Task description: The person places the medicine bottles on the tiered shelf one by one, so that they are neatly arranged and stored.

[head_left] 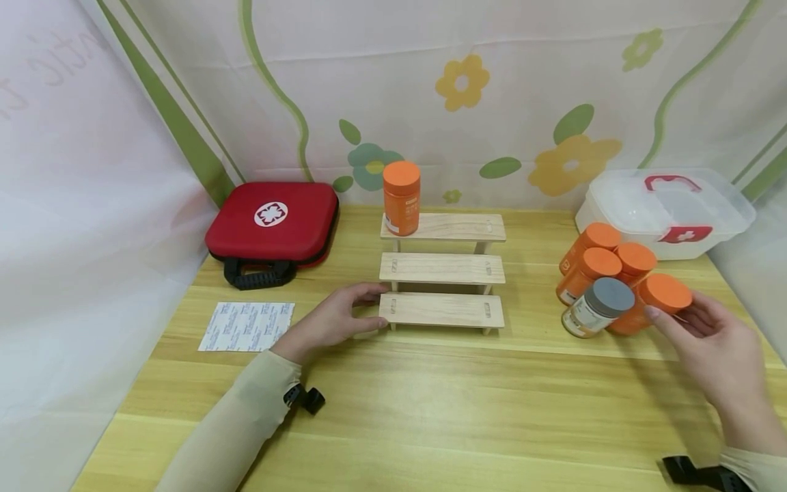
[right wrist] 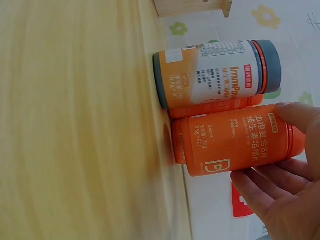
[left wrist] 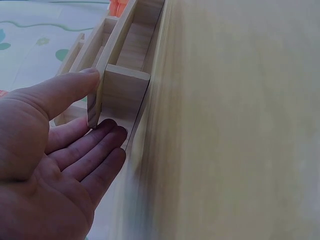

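Observation:
A three-step wooden rack (head_left: 441,309) stands mid-table. My left hand (head_left: 338,316) is at the left end of its lowest step, thumb against the board's edge and fingers curled under it in the left wrist view. My right hand (head_left: 719,342) grips an orange supplement bottle (right wrist: 240,140) near its cap, thumb on one side and fingers on the other. That bottle is the rightmost of a tight cluster. Next to it is a grey-capped bottle (head_left: 598,307) with a white and orange label. Another orange bottle (head_left: 402,199) stands upright on the top step's left end.
Several more orange bottles (head_left: 590,273) stand behind the grey-capped one. At the back right is a white first-aid box (head_left: 667,205); at the back left, a red first-aid case (head_left: 270,219) with a black handle. A printed sheet (head_left: 246,326) lies left of my left hand.

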Demonstrator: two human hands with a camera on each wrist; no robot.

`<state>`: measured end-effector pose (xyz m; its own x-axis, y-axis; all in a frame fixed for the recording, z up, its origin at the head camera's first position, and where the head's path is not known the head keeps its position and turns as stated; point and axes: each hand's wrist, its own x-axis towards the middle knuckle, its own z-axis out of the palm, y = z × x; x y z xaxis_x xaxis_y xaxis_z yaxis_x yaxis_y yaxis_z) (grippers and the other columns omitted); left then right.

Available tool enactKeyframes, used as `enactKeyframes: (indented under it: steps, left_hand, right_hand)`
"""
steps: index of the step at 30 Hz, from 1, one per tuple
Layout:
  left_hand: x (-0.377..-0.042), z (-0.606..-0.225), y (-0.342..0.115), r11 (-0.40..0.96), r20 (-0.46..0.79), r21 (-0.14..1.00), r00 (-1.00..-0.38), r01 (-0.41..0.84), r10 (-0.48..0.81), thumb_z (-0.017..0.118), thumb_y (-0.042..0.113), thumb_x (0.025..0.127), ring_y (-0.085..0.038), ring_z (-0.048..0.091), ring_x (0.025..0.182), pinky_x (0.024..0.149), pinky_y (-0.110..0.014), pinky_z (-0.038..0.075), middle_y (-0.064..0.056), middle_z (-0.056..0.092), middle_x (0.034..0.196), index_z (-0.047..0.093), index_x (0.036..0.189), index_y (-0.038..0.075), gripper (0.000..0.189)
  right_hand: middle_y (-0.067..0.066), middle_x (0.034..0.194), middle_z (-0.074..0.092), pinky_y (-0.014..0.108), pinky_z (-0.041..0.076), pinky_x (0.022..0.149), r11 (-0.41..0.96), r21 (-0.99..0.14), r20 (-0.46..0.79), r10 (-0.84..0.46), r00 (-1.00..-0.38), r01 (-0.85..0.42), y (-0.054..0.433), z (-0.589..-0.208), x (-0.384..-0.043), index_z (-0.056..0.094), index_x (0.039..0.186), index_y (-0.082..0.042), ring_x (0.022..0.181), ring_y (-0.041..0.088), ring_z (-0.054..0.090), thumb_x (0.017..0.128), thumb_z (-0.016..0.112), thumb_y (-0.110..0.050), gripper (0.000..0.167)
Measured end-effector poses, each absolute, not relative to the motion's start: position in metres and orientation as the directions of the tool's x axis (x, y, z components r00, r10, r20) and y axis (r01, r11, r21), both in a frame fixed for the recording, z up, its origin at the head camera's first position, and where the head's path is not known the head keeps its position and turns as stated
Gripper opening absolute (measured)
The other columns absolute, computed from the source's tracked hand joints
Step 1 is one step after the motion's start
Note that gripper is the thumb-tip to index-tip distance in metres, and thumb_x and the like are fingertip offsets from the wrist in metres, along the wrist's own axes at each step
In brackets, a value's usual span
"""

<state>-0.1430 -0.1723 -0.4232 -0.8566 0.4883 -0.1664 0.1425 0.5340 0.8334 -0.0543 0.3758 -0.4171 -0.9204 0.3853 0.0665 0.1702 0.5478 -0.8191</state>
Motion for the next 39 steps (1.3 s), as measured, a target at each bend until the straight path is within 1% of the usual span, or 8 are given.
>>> enactKeyframes:
  steps: [6,10,15,22,26,29,33,39]
  left_hand:
    - [-0.143,-0.425,-0.173,0.540,-0.174,0.831,-0.858,0.135,0.483,0.084,0.026,0.096,-0.028,0.058,0.143,0.127,-0.051,0.042,-0.006,0.064,0.152,0.060,0.152,0.014,0.062]
    - [-0.143,-0.425,-0.173,0.534,-0.174,0.836,-0.859,0.129,0.481,0.084,0.026,0.096,-0.027,0.058,0.144,0.127,-0.051,0.042,-0.005,0.064,0.152,0.060,0.152,0.014,0.062]
    - [-0.144,-0.424,-0.173,0.536,-0.175,0.834,-0.860,0.130,0.480,0.084,0.027,0.096,-0.027,0.058,0.144,0.127,-0.052,0.041,-0.005,0.064,0.152,0.060,0.152,0.015,0.062]
    - [-0.144,-0.424,-0.174,0.545,-0.177,0.828,-0.864,0.128,0.472,0.084,0.027,0.096,-0.028,0.058,0.144,0.127,-0.052,0.041,-0.005,0.063,0.153,0.060,0.153,0.016,0.062]
    - [-0.144,-0.424,-0.174,0.545,-0.174,0.828,-0.863,0.133,0.474,0.084,0.026,0.096,-0.028,0.058,0.144,0.127,-0.051,0.041,-0.005,0.063,0.153,0.060,0.153,0.015,0.062]
    - [-0.144,-0.424,-0.173,0.546,-0.174,0.827,-0.862,0.134,0.475,0.084,0.027,0.096,-0.028,0.058,0.144,0.127,-0.052,0.042,-0.006,0.063,0.153,0.060,0.152,0.015,0.062]
    - [-0.144,-0.424,-0.173,0.544,-0.175,0.828,-0.861,0.133,0.477,0.084,0.026,0.096,-0.028,0.059,0.143,0.127,-0.052,0.042,-0.006,0.064,0.152,0.060,0.152,0.015,0.062]
    - [-0.144,-0.424,-0.172,0.541,-0.171,0.829,-0.857,0.142,0.486,0.084,0.026,0.097,-0.028,0.059,0.142,0.126,-0.051,0.043,-0.005,0.064,0.152,0.060,0.152,0.015,0.061]
  right_hand:
    - [-0.036,0.114,0.061,-0.005,0.046,0.082,0.484,-0.871,0.155,0.431,-0.889,0.083,0.372,-0.406,-0.048,0.056,0.157,-0.013,0.096,-0.024,0.058,0.097,0.080,-0.012,0.064]
    - [-0.032,0.118,0.064,-0.004,0.046,0.085,0.484,-0.875,0.246,0.475,-0.845,0.017,0.367,-0.397,-0.047,0.063,0.150,-0.015,0.099,-0.018,0.062,0.098,0.075,0.000,0.055]
    - [-0.025,0.122,0.069,-0.001,0.049,0.089,0.529,-0.837,0.425,0.466,-0.776,-0.141,0.364,-0.388,-0.046,0.067,0.143,-0.006,0.104,-0.010,0.067,0.094,0.071,0.014,0.053]
    - [-0.028,0.129,0.063,-0.001,0.047,0.096,0.628,-0.726,0.580,0.341,-0.740,-0.280,0.369,-0.373,-0.046,0.062,0.149,-0.007,0.113,-0.012,0.062,0.102,0.068,0.003,0.048]
    - [-0.030,0.136,0.058,-0.001,0.044,0.102,0.663,-0.689,0.593,0.285,-0.753,-0.292,0.370,-0.366,-0.047,0.057,0.154,-0.008,0.122,-0.014,0.057,0.107,0.063,-0.002,0.047]
    - [-0.032,0.137,0.055,-0.001,0.042,0.104,0.687,-0.685,0.572,0.302,-0.762,-0.242,0.369,-0.361,-0.050,0.056,0.156,-0.012,0.122,-0.015,0.054,0.109,0.061,-0.006,0.047]
    - [-0.030,0.135,0.058,0.000,0.044,0.104,0.666,-0.698,0.586,0.319,-0.745,-0.264,0.362,-0.352,-0.055,0.058,0.153,-0.013,0.121,-0.012,0.058,0.107,0.065,-0.007,0.047]
    - [-0.016,0.132,0.070,0.003,0.049,0.100,0.512,-0.736,0.640,0.308,-0.704,-0.444,0.345,-0.342,-0.063,0.063,0.146,-0.003,0.117,-0.003,0.067,0.099,0.071,0.003,0.048]
